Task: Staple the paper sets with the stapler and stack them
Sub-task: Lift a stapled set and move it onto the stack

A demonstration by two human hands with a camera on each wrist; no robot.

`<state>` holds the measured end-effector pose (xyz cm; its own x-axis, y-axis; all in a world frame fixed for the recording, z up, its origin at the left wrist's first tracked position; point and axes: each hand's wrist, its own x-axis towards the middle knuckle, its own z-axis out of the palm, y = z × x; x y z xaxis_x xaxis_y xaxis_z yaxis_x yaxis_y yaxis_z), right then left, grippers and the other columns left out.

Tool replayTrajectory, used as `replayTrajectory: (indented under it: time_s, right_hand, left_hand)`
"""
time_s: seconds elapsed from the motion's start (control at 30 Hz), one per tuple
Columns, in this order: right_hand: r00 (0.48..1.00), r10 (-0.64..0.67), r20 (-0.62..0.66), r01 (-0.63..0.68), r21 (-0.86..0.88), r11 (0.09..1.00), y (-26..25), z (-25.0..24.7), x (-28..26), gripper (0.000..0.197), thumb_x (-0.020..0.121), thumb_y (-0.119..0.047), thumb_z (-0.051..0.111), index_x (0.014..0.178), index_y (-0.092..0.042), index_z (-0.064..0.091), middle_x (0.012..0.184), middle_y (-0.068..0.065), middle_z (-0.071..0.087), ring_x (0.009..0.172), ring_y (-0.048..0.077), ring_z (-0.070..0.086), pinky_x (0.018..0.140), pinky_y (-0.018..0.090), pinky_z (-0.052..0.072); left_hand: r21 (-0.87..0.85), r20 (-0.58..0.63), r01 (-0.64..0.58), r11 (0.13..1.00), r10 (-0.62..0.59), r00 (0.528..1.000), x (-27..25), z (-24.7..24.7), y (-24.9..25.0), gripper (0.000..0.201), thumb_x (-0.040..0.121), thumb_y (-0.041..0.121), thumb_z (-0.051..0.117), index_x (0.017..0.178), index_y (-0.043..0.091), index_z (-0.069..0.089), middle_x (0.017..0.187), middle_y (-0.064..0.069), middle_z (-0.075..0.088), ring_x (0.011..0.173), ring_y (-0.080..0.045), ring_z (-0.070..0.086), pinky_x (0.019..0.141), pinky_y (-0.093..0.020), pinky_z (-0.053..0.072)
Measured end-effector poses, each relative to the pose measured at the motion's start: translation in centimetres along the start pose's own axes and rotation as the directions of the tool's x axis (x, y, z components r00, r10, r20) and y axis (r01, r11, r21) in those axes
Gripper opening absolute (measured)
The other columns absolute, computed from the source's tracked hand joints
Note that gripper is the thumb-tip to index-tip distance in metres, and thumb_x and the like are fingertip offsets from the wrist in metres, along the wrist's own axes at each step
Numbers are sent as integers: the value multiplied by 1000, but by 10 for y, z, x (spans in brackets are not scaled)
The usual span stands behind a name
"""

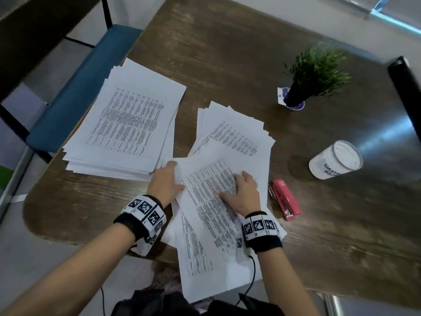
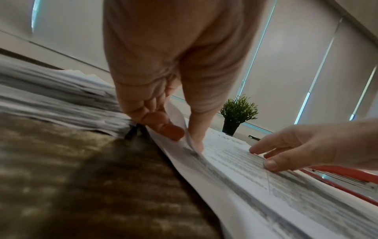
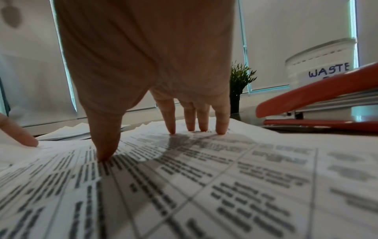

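A loose set of printed sheets [image 1: 206, 201] lies askew at the table's near edge. My left hand [image 1: 167, 180] pinches the set's left edge between thumb and curled fingers [image 2: 163, 119], lifting that edge a little. My right hand [image 1: 241, 192] rests on top of the sheets [image 3: 184, 186], with straight spread fingertips [image 3: 222, 127] pressing down. A red stapler [image 1: 286, 199] lies on the table just right of the set, untouched; it also shows in the right wrist view [image 3: 319, 100]. A thick stack of papers [image 1: 127, 124] sits at the left, and a fanned pile [image 1: 237, 131] lies behind the hands.
A small potted plant [image 1: 314, 71] stands at the back right. A white tub marked WASTE [image 1: 335, 159] sits beyond the stapler. A blue bench seat [image 1: 75, 92] runs along the table's left side. The wooden table [image 1: 227, 53] has bare surface behind the papers.
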<state>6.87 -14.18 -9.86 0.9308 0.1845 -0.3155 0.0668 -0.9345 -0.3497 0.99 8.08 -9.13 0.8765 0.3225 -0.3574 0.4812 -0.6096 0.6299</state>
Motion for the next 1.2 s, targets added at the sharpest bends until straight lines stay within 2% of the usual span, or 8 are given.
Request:
replayTrajectory:
  time_s: [0.17, 0.3, 0.4, 0.53, 0.7, 0.87, 1.03, 1.2]
  right_hand:
    - [998, -67, -9, 67, -12, 998, 7, 5, -6, 65, 91, -39, 62, 146, -16, 38, 159, 10, 21, 146, 25, 19, 119, 40, 22]
    - [993, -115, 31, 117, -61, 991, 7, 8, -14, 61, 93, -40, 59, 147, -19, 38, 158, 7, 22, 145, 24, 18, 117, 45, 25]
    - [995, -92, 32, 93, -15, 996, 11, -3, -12, 51, 91, -40, 60, 137, -18, 52, 150, 3, 39, 138, 21, 35, 112, 47, 31]
    - [992, -26, -120, 27, 7, 1000, 24, -29, -4, 53, 94, -33, 58, 142, -15, 43, 135, 4, 54, 127, 23, 47, 110, 50, 32]
    - [941, 119, -318, -167, -129, 978, 56, -52, 3, 53, 91, -22, 59, 141, -15, 43, 135, 10, 48, 126, 29, 41, 107, 50, 30]
    - [914, 343, -216, -376, -135, 917, 78, -55, 4, 42, 94, -22, 54, 132, -6, 48, 132, 18, 45, 123, 35, 40, 96, 46, 40]
    - [921, 349, -175, -370, -107, 923, 82, -55, 10, 38, 96, -21, 52, 131, -6, 48, 131, 17, 46, 123, 35, 43, 94, 46, 43]
    - [861, 239, -449, -282, -31, 959, 70, -67, 8, 40, 93, -18, 59, 132, -9, 52, 124, 16, 48, 113, 34, 47, 87, 45, 42]
  left_hand:
    - [15, -104, -7, 1000, 9, 995, -2, 2, -1, 60, 86, 12, 70, 140, 16, 43, 125, -15, 62, 116, -35, 56, 97, -40, 42]
    - [68, -219, -80, 994, 93, 971, 1, 1, -3, 28, 89, 20, 66, 117, 18, 67, 114, -9, 67, 109, -32, 57, 95, -40, 43]
    - [-108, -314, -160, 981, 119, 942, 3, 1, 4, 14, 84, 15, 73, 98, 15, 75, 121, -8, 49, 115, -27, 45, 102, -38, 39]
    - [-196, -266, -183, 963, 128, 956, 8, -1, 17, 26, 85, 12, 72, 110, 5, 68, 126, -13, 51, 115, -25, 51, 99, -22, 32]
    - [-348, -207, -104, 932, 31, 978, 7, 6, 26, 58, 83, 9, 74, 130, 7, 40, 116, -5, 57, 104, -19, 53, 84, -22, 38]
    - [-339, -83, -76, 938, 51, 995, 20, 14, 28, 63, 88, 6, 68, 142, 18, 37, 121, -7, 59, 109, -22, 55, 92, -28, 40]
    - [-203, 3, -107, 973, 109, 994, 31, 24, 40, 40, 97, 13, 55, 135, 3, 49, 123, -20, 61, 116, -36, 56, 95, -36, 43]
    - [-156, 41, -113, 981, 121, 992, 35, 30, 60, 45, 102, 25, 49, 136, -3, 48, 134, -21, 55, 126, -34, 48, 99, -33, 37]
